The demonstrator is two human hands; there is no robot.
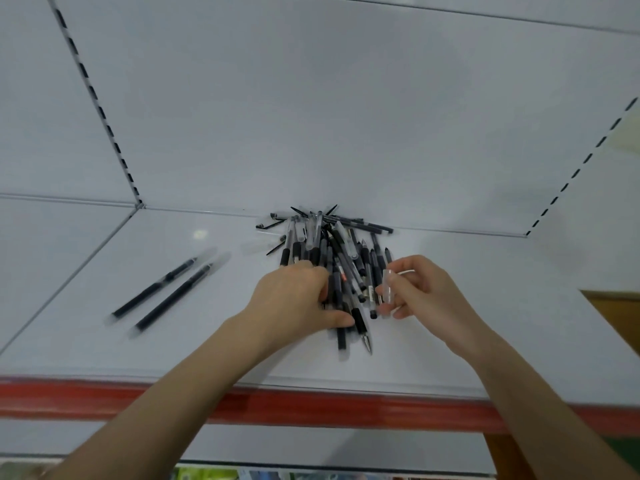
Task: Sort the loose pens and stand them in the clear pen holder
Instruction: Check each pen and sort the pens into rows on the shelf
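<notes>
Loose pens (pixel 325 244), slim black and clear plastic sticks, are lying in a tangled heap toward the back of the white shelf (pixel 173 358), with their far ends reaching the pale back panel (pixel 311 116). The left hand (pixel 294 299) is reaching into the near side of the heap, its fingers curling over several barrels and its thumb pressing in from below, so it is gripping a small bunch of them. The right hand (pixel 422 289) is hovering just beside the heap on its right, pinching a short clear plastic piece (pixel 388 285) between thumb and fingertips. It looks like a pen cap, though the blur is making that hard to confirm.

Two black pens (pixel 156 287) are lying side by side well apart from the heap, toward the left of the shelf, which suggests a sorted group is beginning there. The clear pen holder is not showing anywhere in view, and no pen is standing upright. Judging by this, the task is sitting at an early stage: sorting is only getting started, nearly the whole heap is waiting to be separated, and the standing of pens in the holder is not yet begun. A red strip (pixel 311 407) is running along the front edge of the shelf.
</notes>
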